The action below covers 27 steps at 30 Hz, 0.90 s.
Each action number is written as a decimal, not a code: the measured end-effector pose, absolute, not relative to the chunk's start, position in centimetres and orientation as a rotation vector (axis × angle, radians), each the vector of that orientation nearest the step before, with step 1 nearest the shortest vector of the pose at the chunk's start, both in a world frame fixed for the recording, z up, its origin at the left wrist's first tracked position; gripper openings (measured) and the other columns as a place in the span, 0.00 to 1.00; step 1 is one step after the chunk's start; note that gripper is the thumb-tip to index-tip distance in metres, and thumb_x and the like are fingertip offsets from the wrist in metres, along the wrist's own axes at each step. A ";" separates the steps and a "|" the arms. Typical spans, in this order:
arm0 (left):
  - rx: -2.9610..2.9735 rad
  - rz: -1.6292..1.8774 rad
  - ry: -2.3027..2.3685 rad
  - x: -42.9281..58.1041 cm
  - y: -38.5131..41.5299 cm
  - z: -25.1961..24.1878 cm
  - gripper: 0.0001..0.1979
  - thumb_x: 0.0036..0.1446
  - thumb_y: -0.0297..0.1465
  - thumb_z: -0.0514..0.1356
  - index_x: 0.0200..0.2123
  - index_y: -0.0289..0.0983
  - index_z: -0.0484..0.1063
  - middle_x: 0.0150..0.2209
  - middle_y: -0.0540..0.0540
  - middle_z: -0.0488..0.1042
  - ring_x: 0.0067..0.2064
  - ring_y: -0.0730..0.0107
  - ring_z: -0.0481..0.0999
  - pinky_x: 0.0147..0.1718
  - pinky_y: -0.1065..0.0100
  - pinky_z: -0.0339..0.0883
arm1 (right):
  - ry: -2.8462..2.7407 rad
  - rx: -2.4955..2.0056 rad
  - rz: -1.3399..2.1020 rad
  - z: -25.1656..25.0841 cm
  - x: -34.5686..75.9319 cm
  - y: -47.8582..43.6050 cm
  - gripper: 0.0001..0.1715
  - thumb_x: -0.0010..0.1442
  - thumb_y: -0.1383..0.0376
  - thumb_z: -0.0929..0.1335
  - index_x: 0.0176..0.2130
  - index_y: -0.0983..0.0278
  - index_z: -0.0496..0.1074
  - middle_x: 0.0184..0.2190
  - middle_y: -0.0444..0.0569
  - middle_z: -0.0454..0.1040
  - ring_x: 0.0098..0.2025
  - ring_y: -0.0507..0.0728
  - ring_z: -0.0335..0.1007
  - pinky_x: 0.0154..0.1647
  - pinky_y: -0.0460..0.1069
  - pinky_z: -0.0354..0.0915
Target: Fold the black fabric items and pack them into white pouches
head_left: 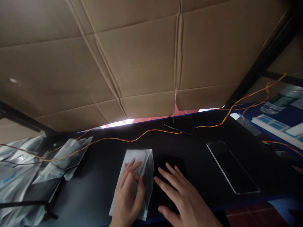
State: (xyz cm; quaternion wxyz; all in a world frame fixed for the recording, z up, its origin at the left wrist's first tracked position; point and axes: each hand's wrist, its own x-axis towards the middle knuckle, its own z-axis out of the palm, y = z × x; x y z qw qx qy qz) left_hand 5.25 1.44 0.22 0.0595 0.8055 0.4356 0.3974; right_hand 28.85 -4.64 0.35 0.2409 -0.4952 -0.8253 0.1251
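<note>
A translucent plastic bag (146, 189) lies flat on the black table, and my left hand (129, 192) rests over it with the fingers bent and apart. Just to the right, my right hand (180, 192) is spread on a black item (171, 160) whose outline blends into the dark tabletop. Neither hand grasps anything that I can make out. Farther right lies a large phone (233, 167) with a dark screen and a pale edge. A smaller black phone (179, 125) sits near the back edge.
Red and yellow twisted wires (142, 135) cross the black table (99, 176). Several plastic packages (63, 157) are piled at left. Cardboard (142, 56) stands behind. On the right are a white power strip (276, 127) and a plastic bottle (281, 100).
</note>
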 end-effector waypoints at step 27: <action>2.339 1.167 1.349 6.3 1.2 -0.6 0.08 0.71 0.27 0.56 0.46 0.43 0.74 0.59 0.42 0.84 0.72 0.47 0.73 0.69 0.39 0.70 | -1.823 -1.293 0.134 -0.7 26.2 -4.1 0.41 0.59 0.78 0.67 0.67 0.57 0.73 0.57 0.46 0.85 0.58 0.64 0.84 0.59 0.57 0.80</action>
